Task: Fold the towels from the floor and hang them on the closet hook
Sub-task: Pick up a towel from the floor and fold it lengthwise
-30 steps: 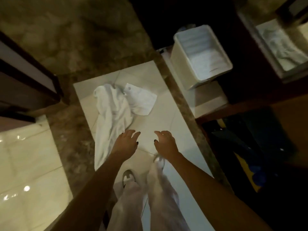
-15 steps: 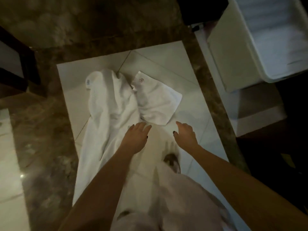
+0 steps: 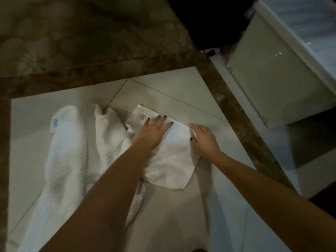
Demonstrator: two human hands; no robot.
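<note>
Pale glossy floor tiles point(image 3: 163, 91) edged by a brown marbled border point(image 3: 227, 106) carry both towels. The small white square terry towel point(image 3: 172, 160) lies right under my arms. Its long axis runs from a corner at 11 o'clock to a loose corner at 5 o'clock.

My left hand point(image 3: 154, 131) rests flat on the towel's far half, fingers straight and spread, pointing to 1 o'clock. My right hand point(image 3: 205, 140) sits at the towel's 3 o'clock edge, touching it, fingers reaching toward 10 o'clock. I cannot tell whether thumb and fingers have pinched the hem. Both hands are on this towel, so I judge it the first one to fold, and I would likely draw the near corner up toward 11 o'clock.

The long white waffle-weave towel point(image 3: 67, 151) lies crumpled at 9 o'clock, stretched from 12 to 7 and touching the small one.

A pink flower outline point(image 3: 142, 116) is stitched by the small towel's far corner, without lettering. The long towel bears a blue tag point(image 3: 54, 122), too blurred to read. A white plastic bin point(image 3: 272, 79) stands at 2 o'clock.
</note>
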